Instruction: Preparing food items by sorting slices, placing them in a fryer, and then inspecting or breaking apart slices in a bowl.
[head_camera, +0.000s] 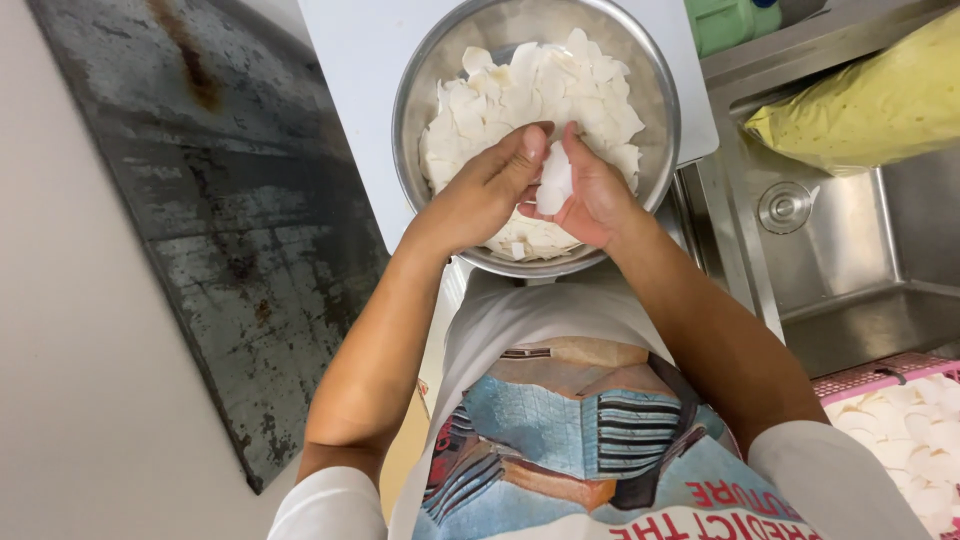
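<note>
So here's where I'm at: both hands are over the round shiny metal bowl (420, 120) heaped with thin white flakes (520, 90), which sits on a white board (350, 80) with its near rim poking out past the board's near edge.

Main worry, as I see it, is that overhang. If I lean any weight on the near rim (530, 268) while working the pieces, the bowl could tip toward me and dump the lot. The second risk is the small white piece (553, 185) itself: it looks smooth and thin, so a squeeze that's too hard could snap it, and one that's too light could let it slide out and land off the bowl's near side rather than back in the heap. The steel sink (840, 260) is just off the board's right edge too, so anything flicked that way ends up in the basin.

Grip-wise: my right hand (600, 195) is curled around that piece, thumb and fingers pinching it from the right. My left hand (490, 190) has its fingers held together and mostly straight, the tips pressed against the same piece from the left. So it's held between both hands, just above the near part of the heap.
</note>
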